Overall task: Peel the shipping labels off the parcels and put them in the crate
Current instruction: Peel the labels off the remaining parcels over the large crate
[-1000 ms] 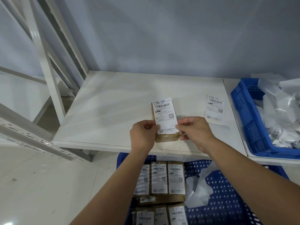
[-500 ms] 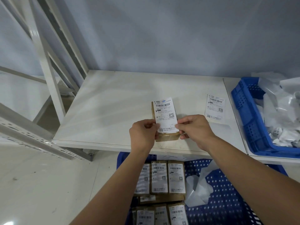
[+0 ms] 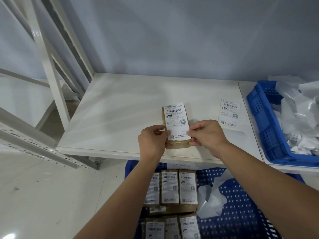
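Grips brown parcel (image 3: 177,145) with left hand (image 3: 151,140), fingers curled round its left side, at near edge of white table (image 3: 120,109). Pinches shipping label (image 3: 176,119) at right edge with right hand (image 3: 207,135), thumb and forefinger together; possibly lifted there, hard to tell. Also spots loose label (image 3: 228,112) flat near blue crate (image 3: 259,118).

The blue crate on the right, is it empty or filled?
Not empty: the blue crate holds a heap of crumpled white sheets.
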